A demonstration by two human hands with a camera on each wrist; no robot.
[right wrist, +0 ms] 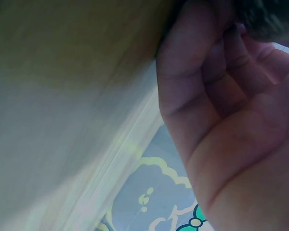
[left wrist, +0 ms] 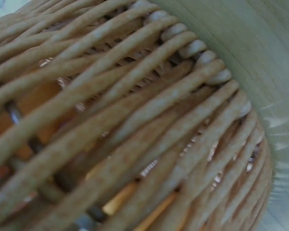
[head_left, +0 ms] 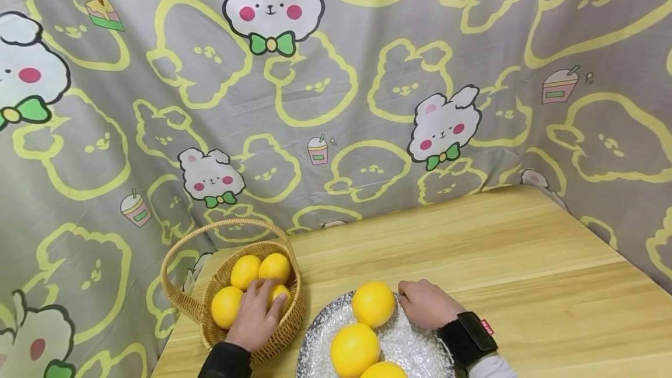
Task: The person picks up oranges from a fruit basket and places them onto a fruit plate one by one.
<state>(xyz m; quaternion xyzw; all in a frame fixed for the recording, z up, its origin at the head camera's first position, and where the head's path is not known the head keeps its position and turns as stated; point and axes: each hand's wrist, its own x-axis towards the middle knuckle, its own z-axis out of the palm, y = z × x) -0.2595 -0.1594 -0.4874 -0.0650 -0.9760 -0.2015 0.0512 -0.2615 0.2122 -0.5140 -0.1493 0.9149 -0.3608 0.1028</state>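
My left hand (head_left: 258,315) reaches into a woven basket (head_left: 287,331) and curls its fingers over one orange (head_left: 280,294). Three more oranges (head_left: 245,271) lie around it in the basket. The left wrist view shows only the basket's weave (left wrist: 135,120) up close, with orange colour in the gaps. My right hand (head_left: 424,304) grips the far rim of a speckled grey plate (head_left: 412,346), right beside an orange (head_left: 373,303) on it. In the right wrist view, the right hand's (right wrist: 231,125) fingers curl onto the dark plate rim (right wrist: 274,19). Two further oranges (head_left: 354,349) sit on the plate.
Basket and plate stand on a light wooden table (head_left: 499,261), the basket at its left edge. The basket's hoop handle (head_left: 173,261) arches to the left. A grey cloth with cartoon rabbits (head_left: 336,74) hangs close behind and to the right. A black wrist strap (head_left: 467,337) shows.
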